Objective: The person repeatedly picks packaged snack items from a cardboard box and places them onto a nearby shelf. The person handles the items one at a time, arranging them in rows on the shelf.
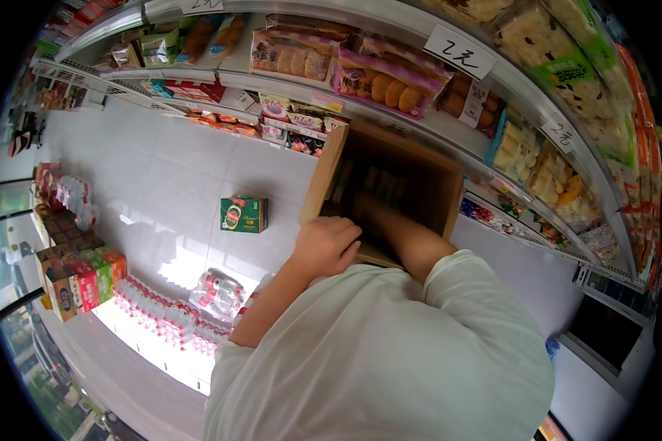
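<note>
An open cardboard box (pixel 318 182) stands tilted close to my body, below the shelf edge. My left hand (pixel 328 244) is closed over its near left rim, fingers curled. My right forearm reaches down inside the box, and my right hand (pixel 369 209) is in deep shadow there, so its fingers cannot be made out. Several small packages (pixel 379 180) lie dimly visible on the far side of the box's inside. What my right hand touches is hidden.
Shelves with bagged bread (pixel 390 88) and a price card (pixel 460 51) curve around the front and right. On the floor to the left sit a green carton (pixel 244 214), shrink-wrapped bottles (pixel 219 294), stacked boxes (pixel 88 279) and rows of red-and-white bottles (pixel 158 316).
</note>
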### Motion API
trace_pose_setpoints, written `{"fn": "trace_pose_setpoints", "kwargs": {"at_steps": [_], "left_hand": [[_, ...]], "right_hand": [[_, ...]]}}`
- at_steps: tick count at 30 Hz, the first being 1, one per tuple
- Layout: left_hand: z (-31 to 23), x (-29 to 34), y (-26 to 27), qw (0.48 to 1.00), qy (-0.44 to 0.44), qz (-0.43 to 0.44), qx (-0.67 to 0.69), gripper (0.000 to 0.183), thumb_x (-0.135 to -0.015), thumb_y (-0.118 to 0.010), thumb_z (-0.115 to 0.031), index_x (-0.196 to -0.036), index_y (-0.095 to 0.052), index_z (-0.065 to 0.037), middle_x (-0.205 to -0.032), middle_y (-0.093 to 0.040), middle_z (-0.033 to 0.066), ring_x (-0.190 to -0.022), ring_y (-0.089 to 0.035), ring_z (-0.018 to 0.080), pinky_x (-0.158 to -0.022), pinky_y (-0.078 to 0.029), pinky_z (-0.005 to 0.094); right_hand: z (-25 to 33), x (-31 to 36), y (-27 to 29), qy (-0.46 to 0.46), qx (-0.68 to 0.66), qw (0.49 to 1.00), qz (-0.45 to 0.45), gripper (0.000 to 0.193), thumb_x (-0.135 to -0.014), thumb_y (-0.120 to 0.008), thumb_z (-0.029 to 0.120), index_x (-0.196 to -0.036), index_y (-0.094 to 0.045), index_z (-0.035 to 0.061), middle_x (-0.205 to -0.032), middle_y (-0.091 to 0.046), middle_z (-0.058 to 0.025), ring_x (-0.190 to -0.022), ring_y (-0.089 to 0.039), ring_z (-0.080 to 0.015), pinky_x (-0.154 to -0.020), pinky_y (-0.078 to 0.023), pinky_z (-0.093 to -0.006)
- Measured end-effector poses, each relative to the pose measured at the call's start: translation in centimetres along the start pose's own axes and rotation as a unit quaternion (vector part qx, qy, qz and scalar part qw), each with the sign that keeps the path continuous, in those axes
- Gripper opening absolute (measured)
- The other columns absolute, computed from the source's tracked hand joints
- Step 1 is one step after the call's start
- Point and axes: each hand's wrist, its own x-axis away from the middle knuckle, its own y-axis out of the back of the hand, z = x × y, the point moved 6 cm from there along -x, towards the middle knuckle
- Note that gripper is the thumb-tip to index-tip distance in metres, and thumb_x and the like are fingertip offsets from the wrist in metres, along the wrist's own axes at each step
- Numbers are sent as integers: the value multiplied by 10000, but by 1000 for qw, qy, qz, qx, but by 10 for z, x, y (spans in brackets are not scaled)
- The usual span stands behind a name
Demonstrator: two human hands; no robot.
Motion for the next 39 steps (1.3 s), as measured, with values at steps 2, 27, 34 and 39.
{"fn": "trace_pose_setpoints", "kwargs": {"at_steps": [2,27,34,39], "left_hand": [[-1,1,-1,1000,-1,0,-2,195,-774,-743,-141,-952,-706,-72,-904,-708,89,-786,-694,303,-664,-546,416],[-1,-13,8,989,102,-34,105,157,-859,-677,1,-1014,-666,-22,-954,-667,139,-833,-680,305,-714,-554,392],[-48,-50,31,967,76,-13,242,623,-846,-749,-51,-1408,-481,-35,-1380,-507,178,-1245,-559,323,-982,-527,407],[-72,-72,1,850,67,-12,522,1000,-847,-852,-214,-1604,-214,-80,-1525,-401,137,-1399,-437,267,-1140,-419,421]], "right_hand": [[0,0,-2,-2,0,1000,-6,367,-909,-661,281,-1167,-761,40,-1202,-729,-227,-1080,-730,-348,-956,-569,-483],[45,255,208,104,-267,921,-262,385,-725,-816,31,-1068,-642,50,-1046,-640,-149,-983,-637,-281,-872,-543,-352],[22,353,198,123,-571,647,-491,534,-746,-855,7,-1205,-584,32,-1116,-615,-90,-1038,-629,-187,-902,-533,-330],[67,394,223,242,-328,696,-592,325,-832,-748,2,-1143,-657,-14,-1198,-680,-187,-1067,-674,-365,-968,-537,-420]]}}
